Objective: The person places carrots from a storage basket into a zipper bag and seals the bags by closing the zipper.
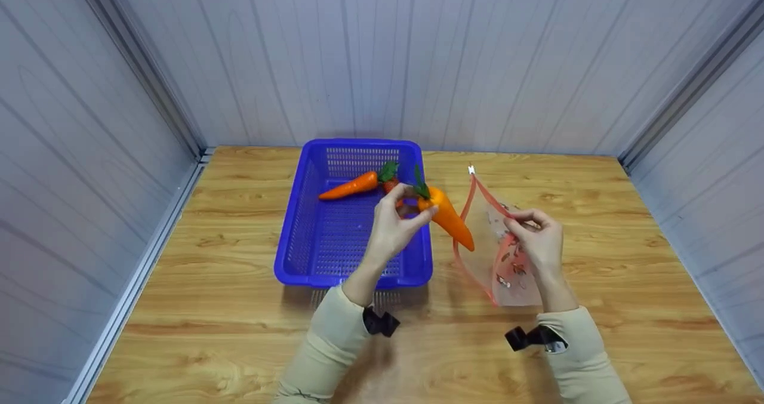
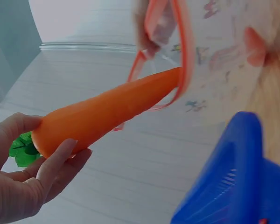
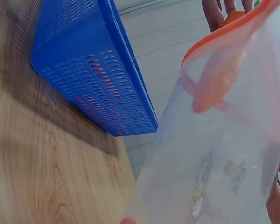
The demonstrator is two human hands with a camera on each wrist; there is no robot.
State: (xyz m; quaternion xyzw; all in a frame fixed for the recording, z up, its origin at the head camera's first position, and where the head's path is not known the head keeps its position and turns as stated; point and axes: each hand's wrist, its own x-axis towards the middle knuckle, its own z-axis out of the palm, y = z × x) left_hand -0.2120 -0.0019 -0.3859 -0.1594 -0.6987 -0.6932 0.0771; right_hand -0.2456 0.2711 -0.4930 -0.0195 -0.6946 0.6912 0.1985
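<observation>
My left hand (image 1: 391,225) pinches an orange toy carrot (image 1: 450,219) by its thick end, beside the green leaves. The carrot's tip points down to the right, right at the open mouth of a clear zip bag (image 1: 477,261) with orange edging. My right hand (image 1: 540,237) grips the bag's edge and holds it up. In the left wrist view the tip (image 2: 175,77) overlaps the orange rim (image 2: 189,51). Seen through the bag's film in the right wrist view is the carrot's lower part (image 3: 214,86). Small printed figures cover the bag.
A blue plastic basket (image 1: 287,225) stands left of the bag on the wooden table (image 1: 209,284). Inside lie another carrot (image 1: 352,186) and a red item (image 1: 390,184) partly hidden by my left hand. A white zip slider (image 1: 471,169) tops the bag. Pale panel walls (image 1: 382,64) enclose the table.
</observation>
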